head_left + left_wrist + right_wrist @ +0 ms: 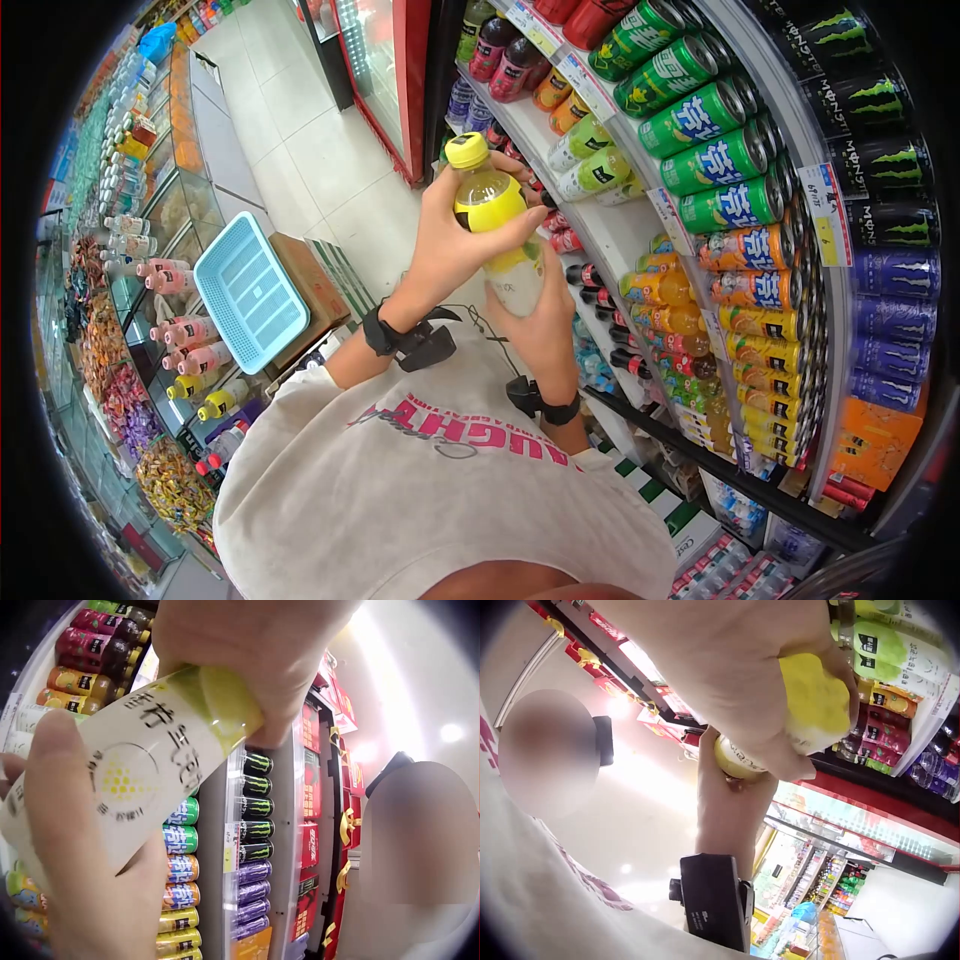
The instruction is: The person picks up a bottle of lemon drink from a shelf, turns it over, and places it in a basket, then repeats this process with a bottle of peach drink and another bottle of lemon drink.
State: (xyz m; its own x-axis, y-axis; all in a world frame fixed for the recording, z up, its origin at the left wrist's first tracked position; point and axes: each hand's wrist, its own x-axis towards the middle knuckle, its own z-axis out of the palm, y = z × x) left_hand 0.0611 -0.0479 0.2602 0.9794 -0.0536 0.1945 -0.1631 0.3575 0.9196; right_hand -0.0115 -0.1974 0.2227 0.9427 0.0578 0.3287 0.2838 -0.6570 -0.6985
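In the head view, a yellow-capped lemon drink bottle (490, 205) is in the person's two hands, in front of the stocked drinks shelves (610, 235). As far as the handling goes, it looks well under way: the bottle is clear of the shelves and in a firm hold, its yellow cap (466, 150) is on, and it has not been set down. The light-blue basket (255, 290) stands well apart, on the person's left. The left hand (450, 245) wraps the upper bottle, thumb laid across it; the right hand (540, 315) grips it lower down. The bottle leans, cap end uppermost.

In the left wrist view, the left hand reaches in from above and curls over the yellow-green end of the label (142, 761), while the right hand's fingers bend round the pale lower part.

In the right wrist view, the right hand arches over the bottle, its grip closed round it. The left hand shows beyond, the black wrist camera (714, 900) strapped below it; its far fingertips are hidden.
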